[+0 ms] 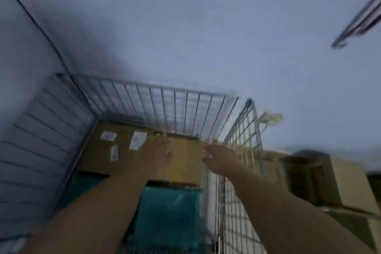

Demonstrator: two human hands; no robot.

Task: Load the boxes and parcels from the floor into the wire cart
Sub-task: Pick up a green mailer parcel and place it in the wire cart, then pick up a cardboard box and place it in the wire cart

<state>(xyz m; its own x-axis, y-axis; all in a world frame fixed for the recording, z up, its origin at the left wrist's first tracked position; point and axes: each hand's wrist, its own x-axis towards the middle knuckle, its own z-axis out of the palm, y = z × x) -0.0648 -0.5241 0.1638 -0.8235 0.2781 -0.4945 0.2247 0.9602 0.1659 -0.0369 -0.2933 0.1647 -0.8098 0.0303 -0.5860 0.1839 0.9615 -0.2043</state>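
Note:
The wire cart [185, 105] stands against a pale wall, seen from above in a blurred frame. Inside it a brown cardboard box [115, 163] with white labels lies at the far end. A smaller yellowish-brown box [185, 163] sits beside it on the right. My left hand [158, 152] rests flat on top of this smaller box, fingers spread. My right hand [218, 159] is at the box's right edge, next to the cart's right wire side, fingers loosely apart. A teal parcel [169, 212] lies in the cart nearer to me, partly under my left forearm.
Several cardboard boxes [346, 183] stand outside the cart on the right. A white item [212, 198] stands upright between the teal parcel and the cart's right wire side. A dark cable [33, 20] runs down the wall corner at the left.

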